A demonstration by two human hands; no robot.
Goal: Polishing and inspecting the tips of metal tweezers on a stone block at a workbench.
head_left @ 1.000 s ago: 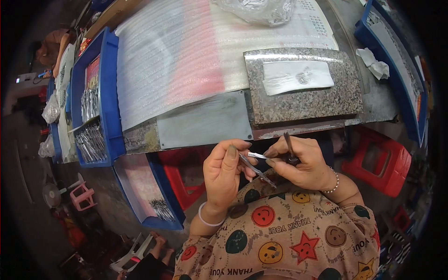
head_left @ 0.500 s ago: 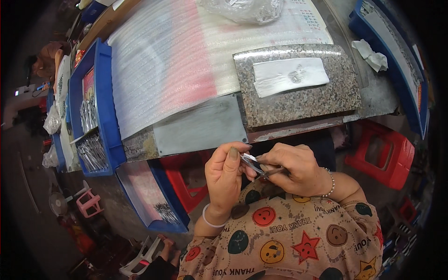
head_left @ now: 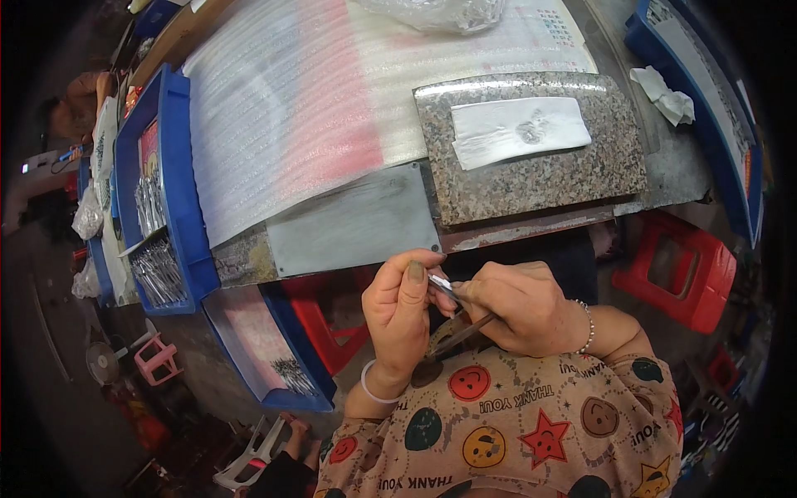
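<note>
Small metal tool gripped between two hands in front of the bench

A small metal tool (head_left: 446, 288) is held in front of the worktable (head_left: 689, 172), above the patterned shirt (head_left: 515, 415). It is pinched between the thumb and fingers of the left hand (head_left: 400, 307), which is closed on it. A patch of white can be seen at its upper part; whether this is a scrap or a shine cannot be told. The lower end is met by the fingers of the right hand (head_left: 525, 305), by which a dark stick (head_left: 465, 334) is also gripped, slanting down to the left. Whether the metal tool is gripped or only touched by the right fingers cannot be made out. A pale band (head_left: 378, 388) is worn on the left wrist and a beaded bracelet (head_left: 591, 325) on the right.

On the worktable, a speckled stone slab (head_left: 540, 189) is topped by a folded white cloth (head_left: 521, 133), marked with a grey smudge. To the left of the slab, a grey plate (head_left: 357, 220) is partly covered by a foam sheet (head_left: 282, 116), on which a clear plastic bag (head_left: 440, 12) is set. Farther left, many slim metal pieces (head_left: 158, 272) are contained in a blue tray (head_left: 194, 241). Near the right edge, a crumpled tissue (head_left: 664, 95) is seen beside another blue tray (head_left: 753, 217).
</note>
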